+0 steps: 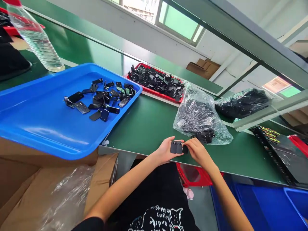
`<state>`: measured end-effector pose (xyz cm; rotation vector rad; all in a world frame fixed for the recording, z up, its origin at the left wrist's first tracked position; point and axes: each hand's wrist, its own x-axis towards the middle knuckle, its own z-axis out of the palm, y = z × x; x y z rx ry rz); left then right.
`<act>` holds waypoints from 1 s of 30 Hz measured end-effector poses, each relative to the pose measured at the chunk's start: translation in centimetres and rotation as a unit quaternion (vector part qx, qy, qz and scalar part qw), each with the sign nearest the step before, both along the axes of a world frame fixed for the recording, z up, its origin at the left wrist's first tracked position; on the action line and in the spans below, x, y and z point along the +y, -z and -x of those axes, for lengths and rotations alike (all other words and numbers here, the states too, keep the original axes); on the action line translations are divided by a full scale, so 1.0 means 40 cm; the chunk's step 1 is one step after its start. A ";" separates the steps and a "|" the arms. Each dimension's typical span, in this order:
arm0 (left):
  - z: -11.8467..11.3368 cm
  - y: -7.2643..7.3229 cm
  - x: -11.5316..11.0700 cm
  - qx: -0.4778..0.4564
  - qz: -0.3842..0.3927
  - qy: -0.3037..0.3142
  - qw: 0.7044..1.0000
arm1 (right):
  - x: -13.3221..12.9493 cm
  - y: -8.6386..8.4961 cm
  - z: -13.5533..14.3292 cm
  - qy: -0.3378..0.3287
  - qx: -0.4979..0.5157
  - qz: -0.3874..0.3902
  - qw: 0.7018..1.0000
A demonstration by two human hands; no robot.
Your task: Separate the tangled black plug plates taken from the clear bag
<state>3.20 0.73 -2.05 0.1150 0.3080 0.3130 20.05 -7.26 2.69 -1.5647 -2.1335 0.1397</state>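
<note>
Near the front edge of the green table, my left hand is closed around a few flat black plates with small holes along the top. My right hand pinches another small black plate close beside them. Just beyond my hands lies a clear plastic bag full of black parts, some of them at its near end. To the left, a blue tray carries a loose heap of black plates and brackets. Farther back, a red tray is heaped with black metal pieces.
A water bottle stands behind the blue tray. Another filled bag lies at the back right by a metal frame post. Below left is an open cardboard box; a red stool and blue bins are under the table.
</note>
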 end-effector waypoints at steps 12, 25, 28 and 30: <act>0.023 -0.040 0.004 0.027 -0.028 0.010 0.999 | -0.023 0.052 -0.031 0.186 0.070 -0.084 0.976; 0.028 -0.049 -0.019 0.016 -0.018 -0.148 0.989 | -0.022 0.049 -0.033 0.253 0.168 -0.092 0.948; 0.016 -0.040 -0.015 0.019 -0.001 -0.150 0.989 | -0.026 0.045 0.085 0.179 0.196 -0.146 0.953; 0.011 -0.036 -0.014 0.028 0.012 -0.134 0.991 | -0.015 0.060 0.158 0.116 0.162 -0.198 0.960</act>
